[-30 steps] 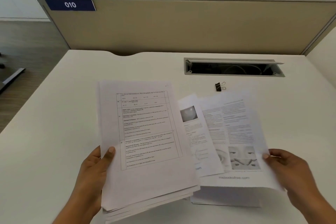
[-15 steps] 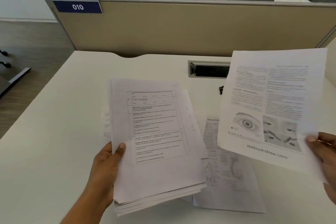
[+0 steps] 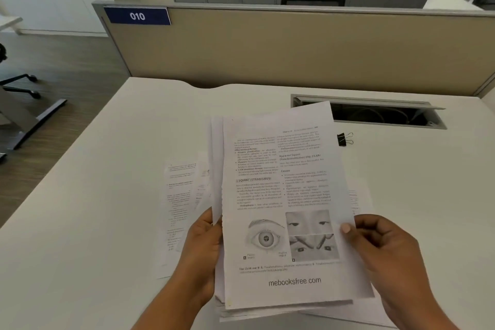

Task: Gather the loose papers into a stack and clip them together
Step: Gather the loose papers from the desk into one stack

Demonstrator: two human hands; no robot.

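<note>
A stack of printed papers (image 3: 281,195) is held above the white desk (image 3: 107,222). Its top sheet shows text, eye pictures and "mebooksfree.com". My left hand (image 3: 203,254) grips the stack's left edge from below. My right hand (image 3: 380,246) pinches the top sheet's right edge, thumb on top. Loose printed sheets (image 3: 182,209) lie flat on the desk to the left, partly under the stack. Another loose sheet (image 3: 356,201) peeks out at the right. A black binder clip (image 3: 344,139) lies on the desk beyond the stack's upper right corner.
An open cable tray slot (image 3: 375,114) is set into the desk behind the clip. A beige partition (image 3: 294,48) with a blue "010" label (image 3: 137,16) closes the desk's far side. An office chair base (image 3: 24,86) stands on the floor at left.
My right hand lifted the eye-picture sheet off the desk, carried it left and laid it on top of the stack held in my left hand.
</note>
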